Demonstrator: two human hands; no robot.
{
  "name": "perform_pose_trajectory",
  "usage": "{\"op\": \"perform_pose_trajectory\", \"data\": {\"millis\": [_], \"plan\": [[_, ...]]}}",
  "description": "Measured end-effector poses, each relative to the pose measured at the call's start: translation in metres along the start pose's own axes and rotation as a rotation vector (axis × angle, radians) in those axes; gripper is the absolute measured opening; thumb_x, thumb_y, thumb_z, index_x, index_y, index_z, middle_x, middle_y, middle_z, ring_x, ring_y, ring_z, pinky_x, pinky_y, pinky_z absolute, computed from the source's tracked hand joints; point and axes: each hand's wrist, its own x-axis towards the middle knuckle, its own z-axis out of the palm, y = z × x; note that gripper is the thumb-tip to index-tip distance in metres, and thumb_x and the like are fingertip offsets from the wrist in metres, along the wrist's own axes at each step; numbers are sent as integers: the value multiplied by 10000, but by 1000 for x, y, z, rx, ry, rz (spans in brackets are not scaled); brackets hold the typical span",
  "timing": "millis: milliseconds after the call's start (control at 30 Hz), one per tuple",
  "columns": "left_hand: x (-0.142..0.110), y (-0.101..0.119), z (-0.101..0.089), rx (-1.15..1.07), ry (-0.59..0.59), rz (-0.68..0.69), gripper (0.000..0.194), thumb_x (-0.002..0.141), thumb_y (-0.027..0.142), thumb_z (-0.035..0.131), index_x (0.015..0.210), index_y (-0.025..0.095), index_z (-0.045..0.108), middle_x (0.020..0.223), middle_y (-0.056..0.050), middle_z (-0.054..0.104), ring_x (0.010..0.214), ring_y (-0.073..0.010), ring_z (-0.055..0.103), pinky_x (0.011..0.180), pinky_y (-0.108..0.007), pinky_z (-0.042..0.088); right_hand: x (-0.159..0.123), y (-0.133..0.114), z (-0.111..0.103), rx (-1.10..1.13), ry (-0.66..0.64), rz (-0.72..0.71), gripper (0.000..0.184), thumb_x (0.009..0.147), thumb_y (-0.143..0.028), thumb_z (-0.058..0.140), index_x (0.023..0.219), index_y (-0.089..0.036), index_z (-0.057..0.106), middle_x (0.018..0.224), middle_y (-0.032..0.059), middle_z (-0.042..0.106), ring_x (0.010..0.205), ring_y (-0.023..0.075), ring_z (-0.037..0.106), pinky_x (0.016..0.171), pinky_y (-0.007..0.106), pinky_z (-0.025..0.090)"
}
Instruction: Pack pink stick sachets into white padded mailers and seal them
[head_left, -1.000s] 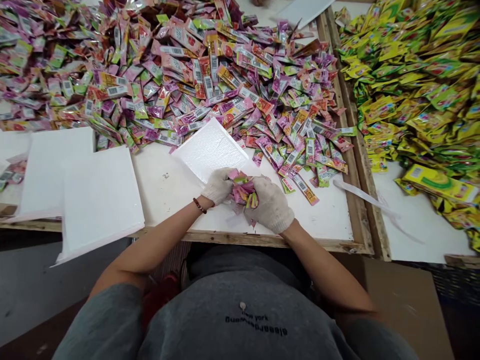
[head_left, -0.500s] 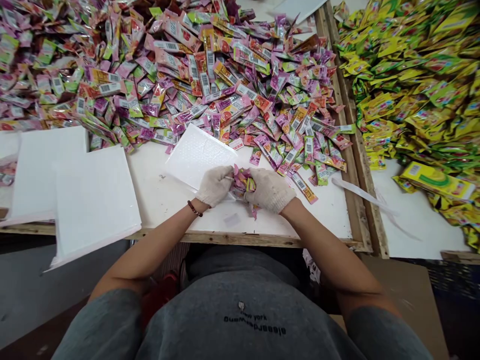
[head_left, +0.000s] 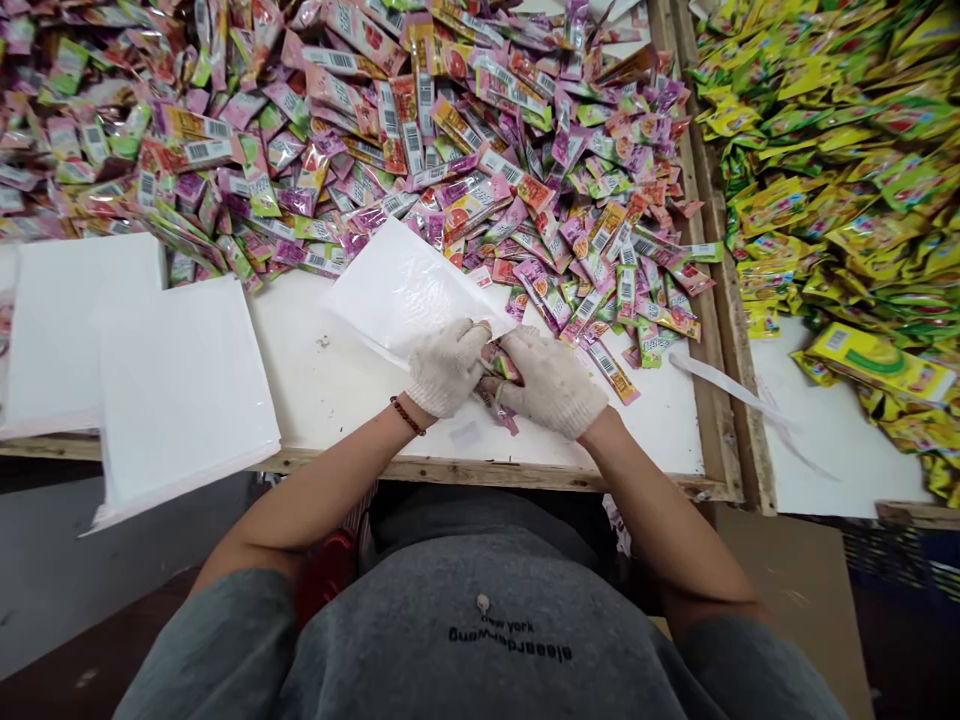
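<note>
My left hand (head_left: 448, 368), in a pale knit glove, has its fingers curled at the near right edge of a white padded bag (head_left: 409, 285). My right hand (head_left: 553, 380), gloved the same way, is closed around a small bunch of colourful stick sachets (head_left: 501, 365). The bunch lies between the two hands, at the bag's near right end, and some sachet ends stick out below the fingers. Both gloves hide most of the bunch and the edge of the bag beside it.
A large heap of pink, purple and green sachets (head_left: 465, 200) covers the back of the white table (head_left: 315, 400). More white bags (head_left: 187, 390) lie at the left. A wooden divider (head_left: 712, 250) borders yellow packets (head_left: 847, 230); a white strip (head_left: 724, 380) crosses it.
The bag's right part has come up and now reaches to the sachets between my hands. My left hand has shifted slightly right, and the bunch is more covered by the gloves.
</note>
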Motion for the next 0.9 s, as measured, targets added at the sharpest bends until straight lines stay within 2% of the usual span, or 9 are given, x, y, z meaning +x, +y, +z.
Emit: {"op": "perform_pose_trajectory", "data": {"millis": [67, 167, 300, 433, 533, 633, 700, 800, 900], "plan": [[-2, 4, -1, -23, 7, 24, 290, 1044, 272, 504, 1197, 217, 745, 1060, -96, 738, 955, -245, 677, 754, -343, 455, -4, -1, 5, -50, 24, 22, 429, 1023, -376, 531, 1356, -131, 643, 1401, 222, 665, 1167, 353, 648, 938, 439, 502], [-7, 11, -3, -66, 19, 96, 273, 1048, 291, 502, 1113, 218, 758, 1030, -91, 738, 957, -234, 671, 775, -332, 462, 6, -4, 6, -63, -29, 117, 408, 1056, -303, 438, 1338, -104, 654, 1320, 246, 679, 1079, 345, 672, 893, 441, 508], [-6, 8, -3, -105, 24, 29, 307, 1056, 320, 494, 1136, 220, 772, 1028, -92, 756, 930, -234, 678, 737, -328, 451, 20, 12, 4, 147, -11, 17, 316, 1002, -292, 559, 1238, -142, 707, 1221, 171, 730, 1089, 290, 670, 964, 399, 521], [3, -2, -3, -135, -27, -36, 326, 1047, 335, 505, 1167, 222, 786, 1074, -86, 777, 948, -236, 692, 726, -322, 451, 8, 41, 22, 423, 181, -93, 405, 1008, -379, 574, 1345, -180, 676, 1329, 125, 718, 1199, 276, 665, 1045, 420, 538], [6, -3, -6, -147, -32, -41, 340, 1038, 347, 508, 1194, 228, 785, 1090, -87, 779, 969, -241, 692, 742, -323, 467, -3, 51, 31, 377, 391, -147, 388, 1074, -362, 432, 1284, -225, 728, 1328, 126, 710, 1218, 276, 657, 1060, 451, 542], [5, -2, -7, -103, -47, -48, 351, 1033, 346, 499, 1211, 240, 783, 1064, -85, 772, 941, -241, 686, 717, -322, 464, -9, 51, 19, 149, 567, -68, 378, 1071, -382, 450, 1146, -220, 783, 1148, 143, 720, 1066, 301, 666, 955, 486, 564], [5, -1, -8, -60, -64, -36, 349, 1021, 327, 507, 1224, 249, 780, 1055, -84, 767, 924, -242, 683, 694, -322, 453, -12, 51, 3, 119, 620, -4, 370, 1069, -393, 466, 1106, -215, 787, 1018, 127, 716, 944, 285, 674, 853, 454, 579], [7, -5, -8, -46, -89, -10, 345, 999, 305, 530, 1231, 249, 779, 1071, -85, 766, 914, -244, 681, 679, -325, 446, -17, 54, -14, 312, 673, -17, 336, 1075, -393, 474, 1138, -250, 772, 918, 84, 728, 835, 255, 697, 765, 409, 596], [15, -14, -10, -144, -109, 31, 332, 997, 291, 518, 1148, 210, 802, 1049, -92, 769, 877, -227, 679, 703, -327, 470, -19, 57, -8, 513, 694, -162, 251, 1056, -372, 536, 1147, -287, 754, 939, 51, 756, 844, 237, 726, 793, 409, 624]]}}
